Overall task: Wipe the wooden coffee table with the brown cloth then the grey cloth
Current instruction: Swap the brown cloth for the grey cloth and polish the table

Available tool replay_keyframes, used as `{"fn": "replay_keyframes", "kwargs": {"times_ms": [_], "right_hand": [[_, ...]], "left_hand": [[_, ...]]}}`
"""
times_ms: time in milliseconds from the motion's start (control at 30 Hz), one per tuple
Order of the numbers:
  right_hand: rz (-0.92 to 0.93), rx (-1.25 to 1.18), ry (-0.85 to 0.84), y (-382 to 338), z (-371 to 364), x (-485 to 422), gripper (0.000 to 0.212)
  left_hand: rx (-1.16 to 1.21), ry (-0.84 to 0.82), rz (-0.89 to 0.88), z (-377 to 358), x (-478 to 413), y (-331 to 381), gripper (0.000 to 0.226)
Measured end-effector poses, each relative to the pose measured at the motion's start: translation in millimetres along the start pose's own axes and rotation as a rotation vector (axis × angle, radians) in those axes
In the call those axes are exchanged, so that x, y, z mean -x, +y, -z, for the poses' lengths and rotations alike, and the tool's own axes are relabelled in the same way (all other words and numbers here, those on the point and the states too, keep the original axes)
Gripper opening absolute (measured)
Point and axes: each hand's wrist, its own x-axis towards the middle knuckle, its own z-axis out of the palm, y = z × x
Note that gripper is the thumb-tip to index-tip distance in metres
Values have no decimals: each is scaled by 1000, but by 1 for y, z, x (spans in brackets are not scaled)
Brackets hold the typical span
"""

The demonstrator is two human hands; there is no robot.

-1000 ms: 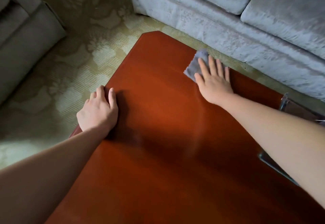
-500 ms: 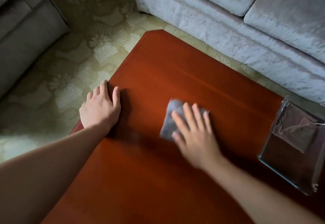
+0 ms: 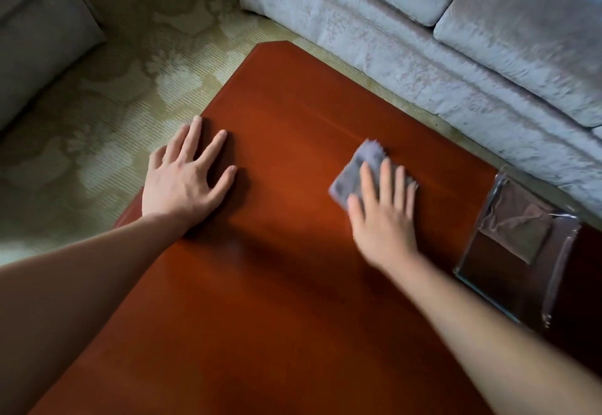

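The reddish wooden coffee table (image 3: 277,300) fills the middle of the view. My right hand (image 3: 381,215) presses flat on the grey cloth (image 3: 355,170) near the table's middle, fingers spread over it, the cloth sticking out past the fingertips. My left hand (image 3: 185,176) lies flat and open on the table's left edge, holding nothing. The brown cloth (image 3: 518,225) lies crumpled inside a clear tray (image 3: 560,261) at the table's right side.
A pale grey sofa (image 3: 439,39) runs along the far side of the table, close to its edge. Another grey seat (image 3: 39,39) stands at the upper left. Patterned green carpet (image 3: 114,105) covers the floor to the left.
My right hand slid the grey cloth from the far edge near the sofa back toward the table's middle, then a little to the right. My left hand stayed put, fingers spreading slightly.
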Motion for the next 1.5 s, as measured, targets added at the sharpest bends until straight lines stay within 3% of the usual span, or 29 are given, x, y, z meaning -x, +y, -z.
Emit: {"fn": "replay_keyframes", "kwargs": {"times_ms": [167, 267, 367, 500, 633, 700, 800, 900, 967, 1100, 1200, 1333, 1500], "right_hand": [[275, 63, -125, -32, -17, 143, 66], [284, 65, -121, -18, -14, 105, 66], [74, 22, -27, 9, -8, 19, 67], [-156, -43, -125, 48, 16, -87, 68], [-199, -43, -137, 42, 20, -88, 68], [-135, -35, -80, 25, 11, -46, 68], [118, 17, -49, -12, -7, 59, 66], [283, 11, -130, -42, -22, 167, 68], [329, 0, -157, -42, -23, 181, 68], [319, 0, -123, -13, -17, 105, 66], [70, 6, -52, 20, -6, 2, 69], [-173, -67, -183, 65, 28, -106, 69], [-135, -50, -102, 49, 13, -67, 68]], "left_hand": [[-29, -11, -168, 2, 3, 0, 71], [-68, -36, -356, 2, 3, 4, 72], [-134, -88, -532, 2, 5, 8, 74], [-102, -29, -332, -10, 22, 47, 70], [-109, 1, -241, -15, 29, 65, 69], [-104, 3, -257, -14, 28, 63, 68], [-91, 3, -244, -13, 28, 64, 66], [-95, -13, -246, -10, 28, 65, 65], [-102, -10, -245, -10, 29, 64, 65], [-106, -2, -237, -13, 28, 65, 65], [-105, -4, -238, -12, 28, 66, 65], [-93, 8, -229, -14, 30, 66, 66], [-86, 3, -235, -13, 29, 66, 66]]}}
